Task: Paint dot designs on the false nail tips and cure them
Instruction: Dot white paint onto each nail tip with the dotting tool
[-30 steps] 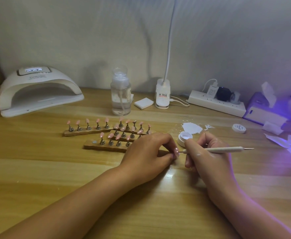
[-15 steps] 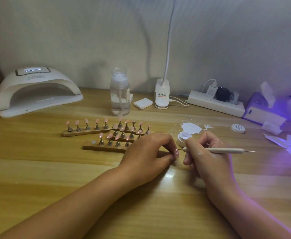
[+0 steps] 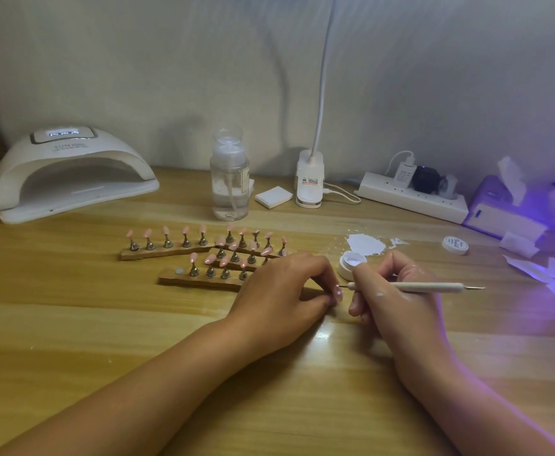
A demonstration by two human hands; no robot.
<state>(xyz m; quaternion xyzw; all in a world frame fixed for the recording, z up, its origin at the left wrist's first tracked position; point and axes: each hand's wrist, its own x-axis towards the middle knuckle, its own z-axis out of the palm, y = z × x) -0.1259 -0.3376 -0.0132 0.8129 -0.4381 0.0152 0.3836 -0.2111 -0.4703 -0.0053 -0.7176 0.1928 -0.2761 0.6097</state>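
Little has shifted since a second ago — the small pink false nail tip (image 3: 338, 293) stays pinched by the left hand (image 3: 282, 287) at frame centre. Just right of it, the right hand (image 3: 398, 299) grips a slim white dotting tool (image 3: 434, 287) lying level, its fine point aimed leftward at the nail — contact unclear.

On the wooden table (image 3: 72, 324), the left hand (image 3: 282, 291) pinches a pink nail tip (image 3: 338, 293). The right hand (image 3: 398, 291) grips a dotting pen (image 3: 434, 287), its point at that tip. An open white paint pot (image 3: 348, 265) sits just behind.
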